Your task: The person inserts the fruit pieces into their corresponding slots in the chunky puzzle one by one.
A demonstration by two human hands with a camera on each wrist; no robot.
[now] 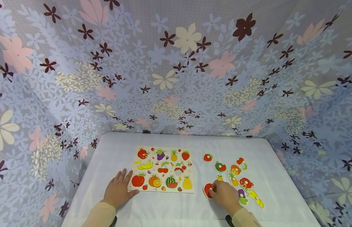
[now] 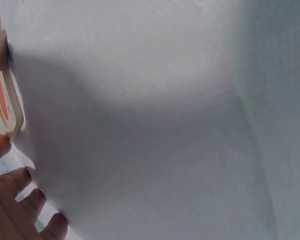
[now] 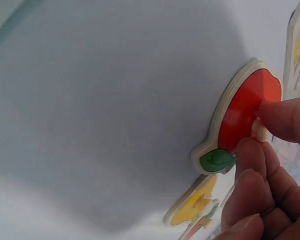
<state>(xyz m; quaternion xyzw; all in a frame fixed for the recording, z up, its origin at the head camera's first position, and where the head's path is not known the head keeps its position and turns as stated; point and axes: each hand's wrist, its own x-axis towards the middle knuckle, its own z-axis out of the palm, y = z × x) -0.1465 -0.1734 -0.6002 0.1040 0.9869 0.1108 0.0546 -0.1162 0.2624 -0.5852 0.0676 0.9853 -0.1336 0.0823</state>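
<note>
My right hand (image 1: 225, 195) pinches the small knob of a red apple puzzle piece (image 3: 242, 117) between thumb and fingers. In the head view this apple piece lies just right of the board, partly covered by the fingers. A fruit puzzle board (image 1: 152, 174) rests on the table, with its pictures of fruit facing up. At its lower left corner is my left hand (image 1: 117, 189), fingers spread and extended, the thumb touching or close to the bottom edge. The left wrist view catches only those fingertips and the edge of the board (image 2: 12, 107).
Loose knobbed pieces lie right of the board: a strawberry (image 1: 208, 157), a watermelon (image 1: 220, 166), a pineapple (image 1: 233, 179), a pomegranate (image 1: 246, 183), grapes (image 1: 242, 197), a banana (image 1: 256, 198) and others. The white-covered table (image 1: 164, 208) meets flowered cloth walls (image 1: 164, 104) at its back and sides.
</note>
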